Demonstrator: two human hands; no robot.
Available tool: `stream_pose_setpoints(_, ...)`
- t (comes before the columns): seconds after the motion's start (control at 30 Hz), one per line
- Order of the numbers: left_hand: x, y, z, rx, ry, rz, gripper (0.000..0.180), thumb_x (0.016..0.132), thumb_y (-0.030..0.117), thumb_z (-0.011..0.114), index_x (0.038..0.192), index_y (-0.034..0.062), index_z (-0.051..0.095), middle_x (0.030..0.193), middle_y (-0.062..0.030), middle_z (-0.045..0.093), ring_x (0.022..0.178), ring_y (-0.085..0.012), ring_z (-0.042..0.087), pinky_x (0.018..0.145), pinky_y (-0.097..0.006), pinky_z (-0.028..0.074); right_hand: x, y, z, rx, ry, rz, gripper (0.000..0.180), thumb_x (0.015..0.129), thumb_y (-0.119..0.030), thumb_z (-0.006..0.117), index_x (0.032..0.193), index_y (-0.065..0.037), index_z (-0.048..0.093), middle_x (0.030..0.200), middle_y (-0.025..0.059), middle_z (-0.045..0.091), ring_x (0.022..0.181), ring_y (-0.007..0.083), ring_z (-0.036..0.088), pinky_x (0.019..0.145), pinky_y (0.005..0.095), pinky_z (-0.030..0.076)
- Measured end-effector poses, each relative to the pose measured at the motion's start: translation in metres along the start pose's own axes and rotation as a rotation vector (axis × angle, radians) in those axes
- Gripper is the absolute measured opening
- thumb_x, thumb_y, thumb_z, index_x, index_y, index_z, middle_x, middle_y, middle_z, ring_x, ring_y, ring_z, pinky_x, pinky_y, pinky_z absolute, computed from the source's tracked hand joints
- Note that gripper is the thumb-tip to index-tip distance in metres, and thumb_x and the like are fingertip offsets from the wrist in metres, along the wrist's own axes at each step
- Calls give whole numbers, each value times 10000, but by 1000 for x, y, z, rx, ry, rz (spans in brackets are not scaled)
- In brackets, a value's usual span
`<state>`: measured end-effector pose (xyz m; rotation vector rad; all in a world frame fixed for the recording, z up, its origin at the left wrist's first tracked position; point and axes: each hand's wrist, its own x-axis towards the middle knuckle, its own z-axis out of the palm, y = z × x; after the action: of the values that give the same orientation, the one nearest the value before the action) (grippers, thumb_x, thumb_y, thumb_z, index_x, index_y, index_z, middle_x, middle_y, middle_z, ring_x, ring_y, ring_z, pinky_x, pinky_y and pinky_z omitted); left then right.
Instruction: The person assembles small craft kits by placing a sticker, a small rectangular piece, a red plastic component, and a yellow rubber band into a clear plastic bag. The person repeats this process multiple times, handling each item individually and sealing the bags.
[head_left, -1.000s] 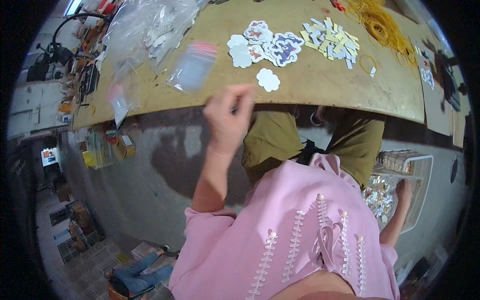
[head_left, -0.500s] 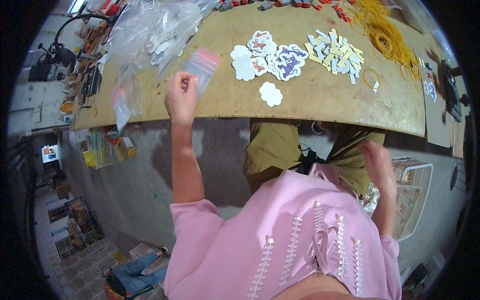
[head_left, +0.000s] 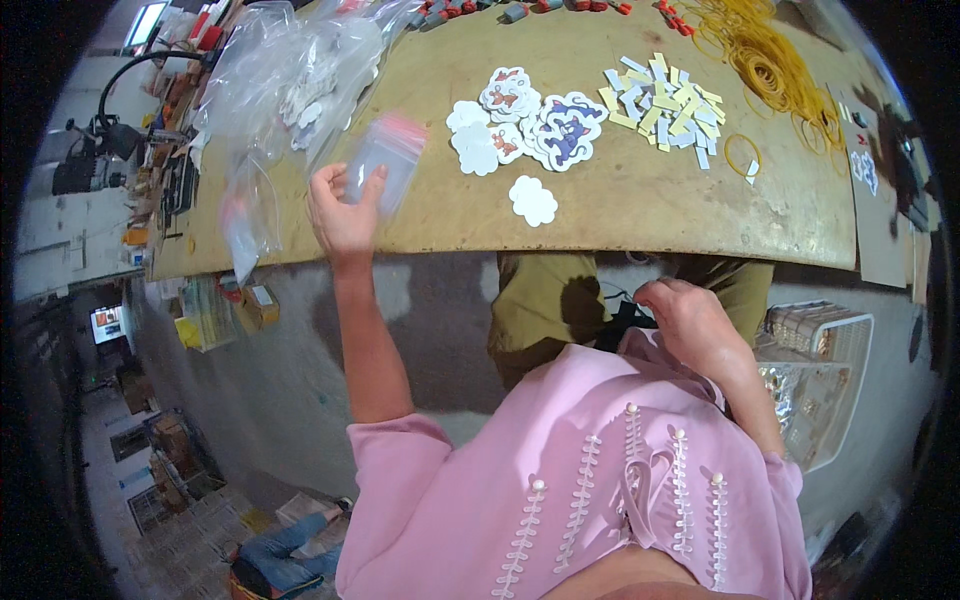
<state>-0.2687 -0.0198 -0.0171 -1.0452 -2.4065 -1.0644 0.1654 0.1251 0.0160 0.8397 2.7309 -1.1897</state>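
Note:
At the table's left side my left hand (head_left: 344, 215) has its thumb over the clear zip bags (head_left: 402, 172), with the fingers at their left edge. These flat bags have pink-red tops and overlap in a stack; how many are gripped cannot be made out. Over my lap hangs my right hand (head_left: 690, 318), its fingers curled together and nothing showing in them. Right of the bags lie white cloud-shaped cutouts (head_left: 533, 201), a pile with orange animal pictures (head_left: 508, 92) and another with blue-purple characters (head_left: 568, 132).
A heap of small yellow and white strips (head_left: 665, 105) lies on the wooden table (head_left: 640, 215). Yellow rubber bands (head_left: 765, 75) fill the far right. Large clear plastic bags (head_left: 290, 80) occupy the far left. A white basket (head_left: 825, 390) stands below, right of my lap.
My left hand has gone from a closed pinch at the stack's near edge to thumb and fingers spread around the bags. My right hand has come up and leftward over my lap.

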Motion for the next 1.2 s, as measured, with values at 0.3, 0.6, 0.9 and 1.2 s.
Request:
stream_pose_setpoints(0.3, 10, -12, -17, -365, -212, -230, 208, 1037, 210, 727, 997, 6, 728, 827, -30, 711, 746, -101, 611, 688, -301, 503, -3, 6, 6, -5, -71, -12, 219, 939, -26, 603, 1113, 6, 731, 1081, 216, 750, 1013, 426, 717, 881, 480, 583)
stream_pose_setpoints(0.6, 40, 1, -44, 201, 112, 377, 220, 1087, 194, 639, 1139, 7, 742, 820, -2, 682, 716, -115, 598, 664, -336, 510, -5, 13, 15, 43, 16, -101, 173, 927, -19, 665, 1087, -5, 727, 1010, 188, 744, 935, 403, 714, 823, 460, 582)
stream_pose_setpoints(0.9, -69, 179, -55, -817, -933, -209, 66, 925, 36, 813, 906, 32, 750, 806, 55, 665, 712, -1, 551, 596, -201, 418, 15, -41, -17, 918, 124, -79, 222, 964, -160, 814, 1088, 4, 729, 893, 19, 735, 790, 84, 645, 688, 271, 535)
stream_pose_setpoints(1.2, -100, 179, -27, -725, -1145, -210, 167, 871, 87, 877, 846, 36, 720, 628, 78, 580, 588, 17, 451, 505, -209, 356, -1, -21, -16, 1103, -374, 2, 160, 1063, -137, 670, 998, -6, 735, 857, -3, 734, 699, 48, 659, 571, 208, 482)
